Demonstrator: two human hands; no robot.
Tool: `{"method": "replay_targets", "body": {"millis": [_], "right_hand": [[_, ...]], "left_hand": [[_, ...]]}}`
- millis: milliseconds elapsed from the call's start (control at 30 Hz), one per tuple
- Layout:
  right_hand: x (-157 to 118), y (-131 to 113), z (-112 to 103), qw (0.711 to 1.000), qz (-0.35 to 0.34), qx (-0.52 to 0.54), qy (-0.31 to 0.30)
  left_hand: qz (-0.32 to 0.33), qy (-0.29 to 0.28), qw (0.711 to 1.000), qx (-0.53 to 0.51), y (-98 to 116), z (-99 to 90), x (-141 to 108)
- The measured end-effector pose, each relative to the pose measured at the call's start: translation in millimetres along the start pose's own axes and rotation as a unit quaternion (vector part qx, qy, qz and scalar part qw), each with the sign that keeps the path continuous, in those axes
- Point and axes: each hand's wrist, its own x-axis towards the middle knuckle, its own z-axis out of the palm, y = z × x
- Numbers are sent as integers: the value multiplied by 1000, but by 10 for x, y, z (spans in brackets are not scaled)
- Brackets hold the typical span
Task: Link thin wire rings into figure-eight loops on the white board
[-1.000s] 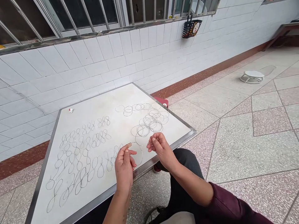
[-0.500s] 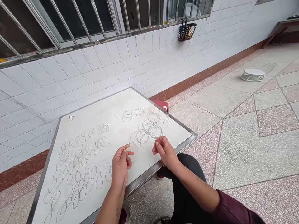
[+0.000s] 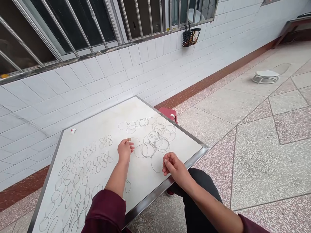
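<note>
Beyond the far side of the tabletop (image 3: 109, 123) you face a white tiled wall (image 3: 97, 76), with a barred window (image 3: 75, 24) set in it. The tabletop is pale with a metal rim, and your dark-trousered leg (image 3: 199, 194) is at its near right edge. Well apart to its right, a low white seat (image 3: 267, 73) sits on the floor; a red stool (image 3: 168, 113) shows just past its right rim, and a dark basket (image 3: 190, 37) hangs under the window beyond it. Your left hand (image 3: 124, 151) reaches over the middle of the tabletop, its fingertips at a thin wire ring (image 3: 138, 141); you can't tell from this view if that grip is pinching it. Your right hand (image 3: 173, 166) is above the near right part, thumb and fingers pressed together on a wire loop (image 3: 151, 162). Overlapping wire rings (image 3: 155, 138) lie on the tabletop's right half, and rows of figure-eight wires (image 3: 103, 158) cover its left half. Near its far left corner rests a tiny white and red object (image 3: 73, 130).
</note>
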Motion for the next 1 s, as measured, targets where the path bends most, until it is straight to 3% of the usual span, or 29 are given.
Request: {"method": "replay_targets", "body": {"millis": [200,333,467,600,700,800,1000], "right_hand": [[94,-20,41,999,7,-41,-8],[140,-59,87,999,2,-51,-6],[98,-135,144,998,-8,-66,-2],[-25,-220,252,995,-28,-91,-14],[-162,-259,374,994,-38,-101,-38],[-311,-284,497,986,-86,-129,-58],[-575,-360,697,950,-246,-179,-75]], "left_hand": [[3,-28,998,53,-1,236,344],[36,-18,996,84,93,177,265],[64,-58,994,60,161,-80,-290],[47,-145,987,-45,-10,-334,-1071],[28,-112,982,-147,-182,-443,-1492],[18,-75,978,-191,-264,-549,-1738],[9,-75,972,-222,-336,-856,-2065]]}}
